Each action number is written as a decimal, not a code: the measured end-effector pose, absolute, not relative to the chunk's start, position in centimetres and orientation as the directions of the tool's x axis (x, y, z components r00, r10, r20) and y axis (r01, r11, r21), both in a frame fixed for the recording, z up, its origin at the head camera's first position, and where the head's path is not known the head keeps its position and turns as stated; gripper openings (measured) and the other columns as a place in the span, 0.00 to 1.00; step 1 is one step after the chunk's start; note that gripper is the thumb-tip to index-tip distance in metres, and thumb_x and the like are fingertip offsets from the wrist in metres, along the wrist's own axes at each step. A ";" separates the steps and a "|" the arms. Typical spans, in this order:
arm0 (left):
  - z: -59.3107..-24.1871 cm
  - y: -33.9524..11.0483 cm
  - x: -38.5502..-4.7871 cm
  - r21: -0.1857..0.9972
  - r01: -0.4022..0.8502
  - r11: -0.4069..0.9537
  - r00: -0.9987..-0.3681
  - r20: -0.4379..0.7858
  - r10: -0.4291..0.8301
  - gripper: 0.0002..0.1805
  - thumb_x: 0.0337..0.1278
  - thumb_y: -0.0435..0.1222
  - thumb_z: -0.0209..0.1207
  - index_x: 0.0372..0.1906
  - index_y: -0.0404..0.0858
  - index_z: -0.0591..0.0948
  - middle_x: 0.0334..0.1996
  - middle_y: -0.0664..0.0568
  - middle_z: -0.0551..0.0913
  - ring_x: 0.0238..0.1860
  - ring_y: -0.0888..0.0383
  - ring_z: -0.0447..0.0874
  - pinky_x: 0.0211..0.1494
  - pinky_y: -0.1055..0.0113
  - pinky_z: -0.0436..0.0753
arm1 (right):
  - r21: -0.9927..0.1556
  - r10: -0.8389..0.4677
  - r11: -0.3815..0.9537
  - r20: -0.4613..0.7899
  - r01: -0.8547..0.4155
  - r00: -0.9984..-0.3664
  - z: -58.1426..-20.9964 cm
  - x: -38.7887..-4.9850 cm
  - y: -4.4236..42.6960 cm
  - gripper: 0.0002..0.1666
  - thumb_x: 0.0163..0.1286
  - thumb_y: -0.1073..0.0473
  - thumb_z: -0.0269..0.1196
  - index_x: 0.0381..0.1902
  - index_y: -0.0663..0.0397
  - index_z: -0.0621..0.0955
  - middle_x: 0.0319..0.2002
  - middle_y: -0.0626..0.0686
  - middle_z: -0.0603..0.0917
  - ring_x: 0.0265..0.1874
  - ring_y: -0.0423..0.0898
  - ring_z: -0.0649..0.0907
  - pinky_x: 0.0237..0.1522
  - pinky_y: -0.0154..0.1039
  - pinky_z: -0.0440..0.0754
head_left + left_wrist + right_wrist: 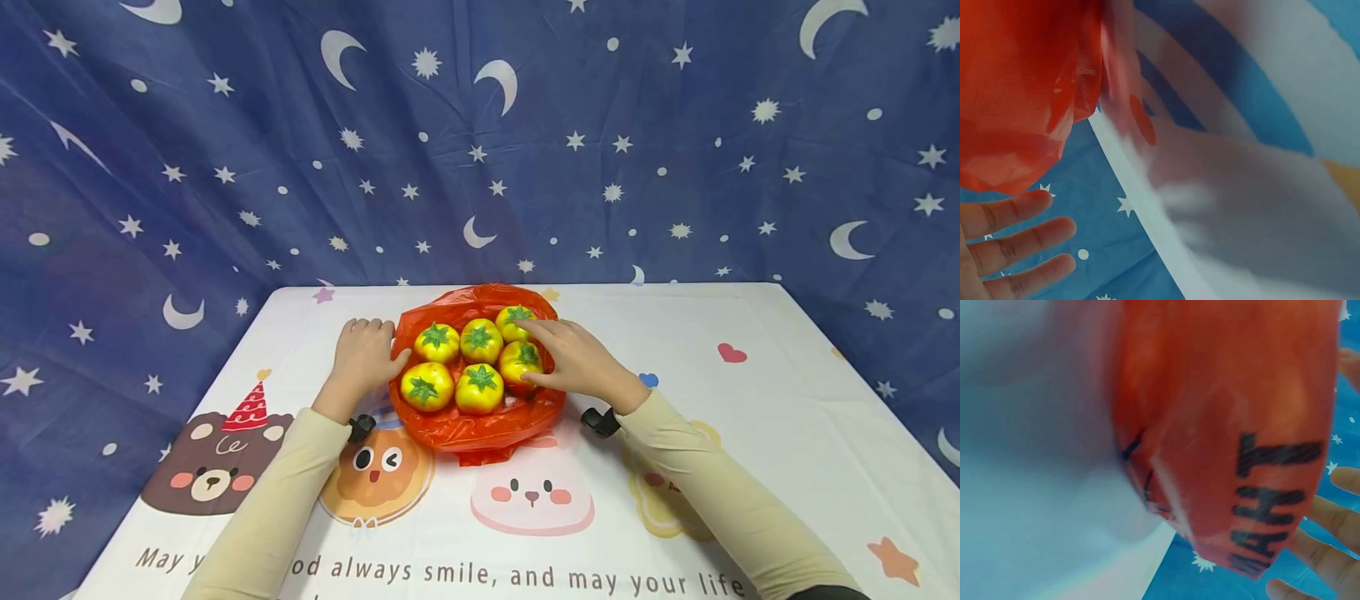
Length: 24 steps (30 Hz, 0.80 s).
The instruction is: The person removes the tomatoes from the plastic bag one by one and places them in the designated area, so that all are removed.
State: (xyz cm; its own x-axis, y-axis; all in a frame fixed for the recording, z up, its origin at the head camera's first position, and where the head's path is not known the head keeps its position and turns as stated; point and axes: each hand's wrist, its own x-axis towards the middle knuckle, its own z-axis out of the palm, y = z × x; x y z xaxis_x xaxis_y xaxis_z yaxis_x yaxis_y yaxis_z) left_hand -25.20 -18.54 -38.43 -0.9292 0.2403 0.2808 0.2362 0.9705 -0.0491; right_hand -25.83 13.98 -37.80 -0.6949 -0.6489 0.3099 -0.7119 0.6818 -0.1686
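An orange-red plastic bag [480, 437] lies with its mouth spread wide on the table. Several yellow-and-red tomatoes with green star-shaped leaf tops, such as the front-middle tomato [480, 400], sit inside it. My left hand [363, 358] is at the bag's left rim, thumb toward the tomatoes, holding nothing. In the left wrist view its fingers [1029, 240] are straight beside the bag. Over the right rim, my right hand [581, 360] spreads its fingers and thumb around the right-hand tomato [517, 360]; firm contact cannot be made out. Dark printed letters show on the bag [1210, 425].
A white tablecloth [720, 375] with cartoon animals and lettering covers the table. A dark blue curtain [525, 167] with moons and stars hangs behind it and along the sides. Black wrist cameras [600, 422] are strapped below both hands.
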 end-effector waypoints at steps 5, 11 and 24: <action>-38.4 -18.5 -25.2 -0.049 0.255 0.966 -0.922 0.288 0.258 0.19 0.52 0.46 0.58 0.30 0.31 0.79 0.24 0.43 0.80 0.32 0.43 0.79 0.51 0.49 0.75 | -0.178 -0.655 0.681 0.286 -0.710 -0.700 -38.1 -25.8 14.3 0.44 0.54 0.41 0.68 0.65 0.54 0.69 0.55 0.59 0.80 0.53 0.56 0.80 0.59 0.53 0.74; -38.6 -18.3 -25.2 -0.029 0.280 0.960 -0.900 0.340 0.273 0.14 0.49 0.41 0.60 0.26 0.32 0.79 0.23 0.43 0.81 0.31 0.43 0.81 0.49 0.50 0.77 | -0.193 -0.664 0.685 0.233 -0.703 -0.711 -38.3 -25.8 14.8 0.44 0.55 0.42 0.67 0.65 0.56 0.69 0.56 0.59 0.79 0.55 0.56 0.79 0.58 0.52 0.75; -38.3 -17.8 -24.8 -0.008 0.287 0.958 -0.872 0.412 0.264 0.10 0.49 0.38 0.60 0.24 0.34 0.78 0.22 0.44 0.80 0.30 0.44 0.80 0.48 0.51 0.77 | -0.200 -0.652 0.707 0.186 -0.678 -0.735 -39.2 -26.1 15.5 0.45 0.54 0.43 0.68 0.64 0.58 0.68 0.56 0.61 0.78 0.54 0.57 0.79 0.57 0.52 0.76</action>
